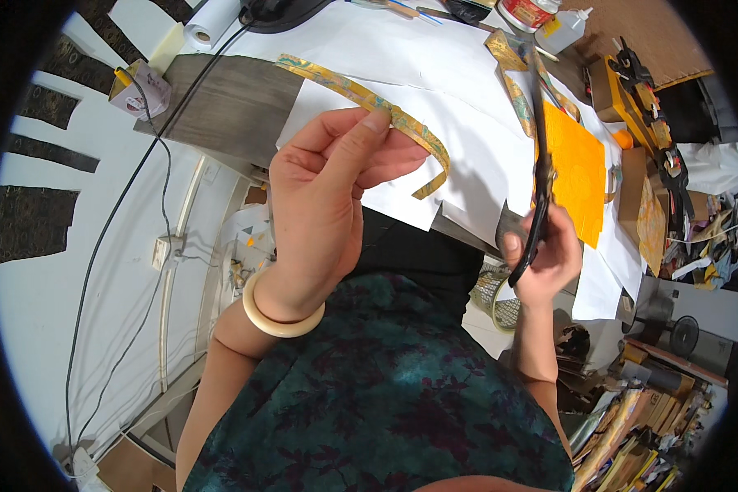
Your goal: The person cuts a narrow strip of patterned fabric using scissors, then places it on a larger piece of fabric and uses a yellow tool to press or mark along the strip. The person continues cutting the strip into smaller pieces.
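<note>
My left hand [324,189] is raised over the near edge of the table, its thumb and fingers pinching a narrow strip [426,141] in gold with a green-blue pattern. The strip arcs from upper left to lower right, both ends free. In my right hand [556,258], to the right, is a pair of black-handled scissors [541,193], seen almost edge-on with the blades pointing away from me. Whether the blades are apart cannot be made out. Beneath the hands lie white paper sheets [476,172] and, beside the scissors, an orange-yellow sheet [578,168].
Similar patterned strips [512,94] lie at the far right of the table. A white bottle [564,31] and a red-labelled jar [526,13] stand behind them. A black cable [152,148] crosses the left side. Below the table is a mesh wastebasket [500,299].
</note>
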`<state>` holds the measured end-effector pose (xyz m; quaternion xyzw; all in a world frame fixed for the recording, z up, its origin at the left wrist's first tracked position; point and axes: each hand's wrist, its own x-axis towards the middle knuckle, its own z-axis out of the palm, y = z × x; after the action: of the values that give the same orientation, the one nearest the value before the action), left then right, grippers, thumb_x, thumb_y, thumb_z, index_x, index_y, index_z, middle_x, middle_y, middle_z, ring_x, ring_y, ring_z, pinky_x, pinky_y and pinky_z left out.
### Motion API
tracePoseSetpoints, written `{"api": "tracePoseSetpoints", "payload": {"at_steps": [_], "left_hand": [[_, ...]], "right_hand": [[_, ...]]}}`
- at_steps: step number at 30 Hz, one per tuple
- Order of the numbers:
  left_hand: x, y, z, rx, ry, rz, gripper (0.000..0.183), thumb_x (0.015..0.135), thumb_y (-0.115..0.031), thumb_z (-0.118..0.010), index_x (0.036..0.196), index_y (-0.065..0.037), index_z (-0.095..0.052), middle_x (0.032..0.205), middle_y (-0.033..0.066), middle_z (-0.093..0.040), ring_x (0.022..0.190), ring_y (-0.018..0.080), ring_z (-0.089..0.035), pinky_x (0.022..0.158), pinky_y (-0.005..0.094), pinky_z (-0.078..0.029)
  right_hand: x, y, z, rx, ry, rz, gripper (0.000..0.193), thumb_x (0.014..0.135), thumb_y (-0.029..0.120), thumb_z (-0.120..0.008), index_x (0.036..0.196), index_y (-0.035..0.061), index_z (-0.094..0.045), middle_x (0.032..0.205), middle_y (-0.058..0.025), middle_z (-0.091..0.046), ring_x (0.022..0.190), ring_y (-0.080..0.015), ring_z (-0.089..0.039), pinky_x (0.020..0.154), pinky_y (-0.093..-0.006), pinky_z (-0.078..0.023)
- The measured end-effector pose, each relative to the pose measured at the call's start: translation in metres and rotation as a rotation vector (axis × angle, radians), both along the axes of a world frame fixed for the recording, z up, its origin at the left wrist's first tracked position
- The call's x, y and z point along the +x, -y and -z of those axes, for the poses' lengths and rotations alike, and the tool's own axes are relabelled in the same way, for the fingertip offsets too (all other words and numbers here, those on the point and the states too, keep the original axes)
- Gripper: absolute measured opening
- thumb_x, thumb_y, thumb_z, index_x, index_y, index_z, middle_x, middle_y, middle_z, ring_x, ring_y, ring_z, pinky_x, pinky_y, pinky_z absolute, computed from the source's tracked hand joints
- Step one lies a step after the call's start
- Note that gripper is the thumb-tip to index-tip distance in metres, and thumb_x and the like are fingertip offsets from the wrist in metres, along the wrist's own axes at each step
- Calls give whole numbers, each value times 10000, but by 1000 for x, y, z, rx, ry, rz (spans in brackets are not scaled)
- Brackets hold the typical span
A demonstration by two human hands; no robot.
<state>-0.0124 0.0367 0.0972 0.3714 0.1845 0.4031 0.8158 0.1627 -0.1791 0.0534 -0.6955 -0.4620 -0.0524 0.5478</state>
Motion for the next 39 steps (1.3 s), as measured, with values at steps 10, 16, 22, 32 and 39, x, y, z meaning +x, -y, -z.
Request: {"api": "tracePoseSetpoints", "payload": {"at_steps": [10, 16, 22, 32, 39], "left_hand": [[-5, 7, -1, -4, -1, -3, 200, 1077, -65, -637, 1148, 109, -706, 994, 232, -786, 925, 299, -809, 870, 379, -684], [-2, 9, 7, 142, -12, -72, 214, 1078, -62, -636, 1172, 116, -710, 1006, 221, -787, 936, 284, -803, 881, 369, -678], [7, 25, 10, 84, 4, 96, 214, 1076, -45, -623, 1182, 121, -708, 1023, 204, -782, 952, 259, -792, 902, 363, -669], [11, 23, 14, 13, -36, 66, 211, 1080, -59, -618, 1165, 111, -710, 1000, 186, -774, 940, 238, -783, 887, 354, -666], [16, 24, 19, 117, -54, 92, 229, 1085, -76, -591, 1179, 103, -699, 1036, 174, -770, 931, 231, -771, 862, 366, -683]], "right_hand": [[-11, -44, -22, 11, -272, -124, 594, 736, 63, -972, 1242, -38, -676, 1014, -73, -771, 714, -40, -536, 656, -185, -428], [-7, -21, -8, 2, -221, -100, 599, 770, 80, -971, 1269, -35, -661, 1051, -114, -790, 822, -73, -667, 718, -179, -486], [-19, -76, -35, 189, -662, -392, 463, 871, -59, -849, 1257, -1, -598, 1138, -186, -785, 740, -32, -636, 697, -190, -497], [-27, -94, -35, 336, -848, -303, 338, 911, -54, -815, 1174, 2, -610, 892, -76, -761, 713, -64, -673, 642, -199, -517], [-29, -87, -32, 224, -842, -314, 381, 890, -52, -838, 1155, 11, -571, 884, -116, -784, 715, -71, -696, 635, -202, -522]]}}
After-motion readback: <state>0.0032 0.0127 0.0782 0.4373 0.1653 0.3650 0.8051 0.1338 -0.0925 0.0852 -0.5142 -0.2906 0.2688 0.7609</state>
